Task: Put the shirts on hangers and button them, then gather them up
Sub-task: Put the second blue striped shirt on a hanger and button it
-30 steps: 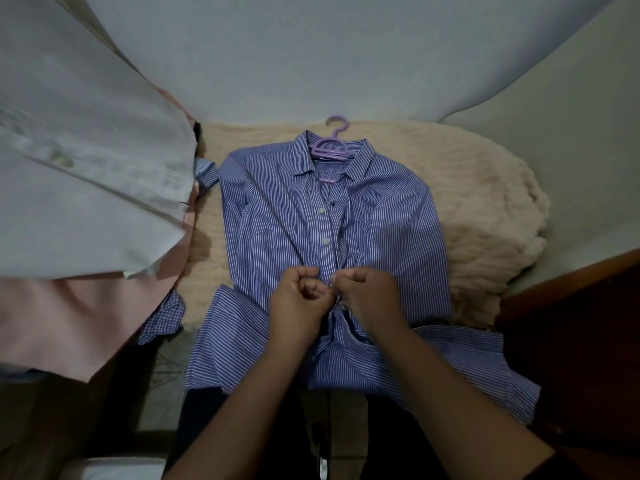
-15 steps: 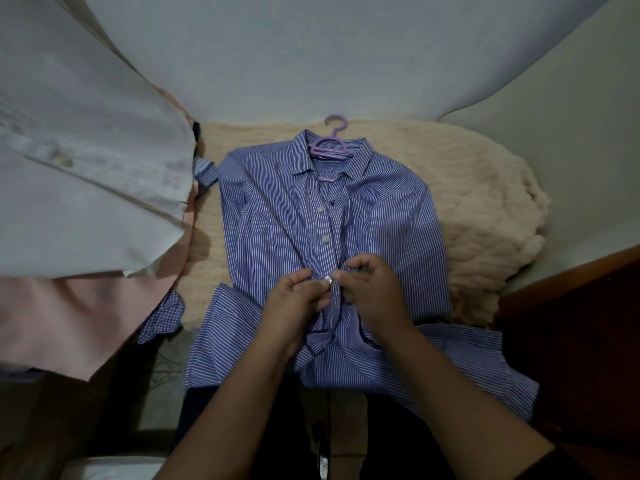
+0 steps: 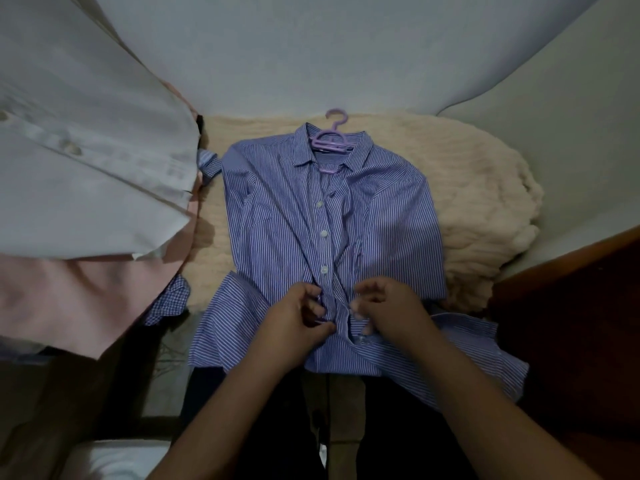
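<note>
One blue-and-white striped button-up shirt (image 3: pixel 287 216) lies flat on the cream knitted blanket (image 3: pixel 485 202), its collar around one lilac plastic hanger (image 3: pixel 330 142). Three white buttons (image 3: pixel 324 233) show fastened down the placket. Two hands work at the lower placket: the left hand (image 3: pixel 298 323) pinches the striped cloth between thumb and curled fingers, and the right hand (image 3: pixel 388 311) holds the opposite edge with its fingers bent, tips on the fabric. One white shirt (image 3: pixel 86 161) and one pink shirt (image 3: pixel 69 289) hang at the left, with one checked cuff (image 3: pixel 169 299) below them. Half a second ago both hands pinched together at the third button; now they sit lower and slightly apart, and that button is exposed
</note>
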{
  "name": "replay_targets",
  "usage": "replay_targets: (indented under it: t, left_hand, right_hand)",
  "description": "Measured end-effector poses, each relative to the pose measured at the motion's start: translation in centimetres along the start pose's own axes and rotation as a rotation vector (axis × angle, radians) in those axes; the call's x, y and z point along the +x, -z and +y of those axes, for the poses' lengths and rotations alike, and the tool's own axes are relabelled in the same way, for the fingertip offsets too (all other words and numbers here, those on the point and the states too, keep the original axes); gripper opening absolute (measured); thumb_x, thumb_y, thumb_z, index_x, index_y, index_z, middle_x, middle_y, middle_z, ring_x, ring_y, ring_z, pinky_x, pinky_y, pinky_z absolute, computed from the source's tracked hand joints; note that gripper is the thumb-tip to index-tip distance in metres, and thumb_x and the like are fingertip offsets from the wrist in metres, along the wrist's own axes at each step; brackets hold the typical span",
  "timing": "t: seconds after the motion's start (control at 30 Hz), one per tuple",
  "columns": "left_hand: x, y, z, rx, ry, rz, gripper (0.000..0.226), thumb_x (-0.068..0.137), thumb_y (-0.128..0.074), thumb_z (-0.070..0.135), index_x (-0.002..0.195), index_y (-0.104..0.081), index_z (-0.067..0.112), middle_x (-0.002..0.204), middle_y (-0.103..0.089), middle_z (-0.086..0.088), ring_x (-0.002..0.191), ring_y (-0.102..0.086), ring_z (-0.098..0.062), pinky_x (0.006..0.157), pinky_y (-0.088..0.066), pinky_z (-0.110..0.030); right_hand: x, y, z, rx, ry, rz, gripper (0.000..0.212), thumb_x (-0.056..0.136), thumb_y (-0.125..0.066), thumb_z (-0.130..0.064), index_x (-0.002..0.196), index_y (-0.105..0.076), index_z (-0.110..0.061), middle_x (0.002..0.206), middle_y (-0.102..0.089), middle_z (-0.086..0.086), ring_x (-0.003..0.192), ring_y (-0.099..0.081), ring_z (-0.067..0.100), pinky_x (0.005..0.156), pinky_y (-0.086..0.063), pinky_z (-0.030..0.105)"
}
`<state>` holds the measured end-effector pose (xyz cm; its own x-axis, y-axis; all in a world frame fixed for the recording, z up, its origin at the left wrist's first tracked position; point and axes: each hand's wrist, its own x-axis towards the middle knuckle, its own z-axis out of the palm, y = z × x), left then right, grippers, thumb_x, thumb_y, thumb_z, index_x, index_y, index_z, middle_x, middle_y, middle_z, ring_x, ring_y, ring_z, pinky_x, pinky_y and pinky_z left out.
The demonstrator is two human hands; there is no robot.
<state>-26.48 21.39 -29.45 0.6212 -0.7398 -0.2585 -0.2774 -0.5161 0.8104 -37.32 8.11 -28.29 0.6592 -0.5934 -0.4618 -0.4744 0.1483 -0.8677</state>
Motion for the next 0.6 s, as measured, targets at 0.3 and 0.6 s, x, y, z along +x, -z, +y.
replay_targets:
  t: [0.3, 0.6]
  left_hand:
    - [-1.4, 1.0, 1.3, -0.446, 0.188, 0.167, 0.030, 0.081, -0.070, 0.004, 0.096, -0.058, 0.027, 0.071, -0.072, 0.008, 0.062, -0.065, -0.008, 0.064, -0.051, -0.025]
    - [-2.7, 1.0, 2.8, -0.580, 0.152, 0.186, 0.037, 0.076, -0.075, 0.000, 0.102, -0.056, 0.018, 0.076, -0.070, 0.003, 0.060, -0.064, -0.003, 0.056, -0.051, -0.015]
  right_hand:
    - [-1.3, -1.8, -0.6, 0.100, 0.032, -0.029, 0.022, 0.079, -0.069, 0.003, 0.091, -0.056, -0.011, 0.075, -0.053, 0.004, 0.063, -0.053, 0.011, 0.046, -0.045, 0.016]
    - [-2.3, -2.7, -1.3, -0.226, 0.248, 0.118, 0.023, 0.079, -0.065, 0.000, 0.086, -0.051, -0.016, 0.062, -0.049, -0.005, 0.056, -0.045, 0.008, 0.054, -0.038, 0.014]
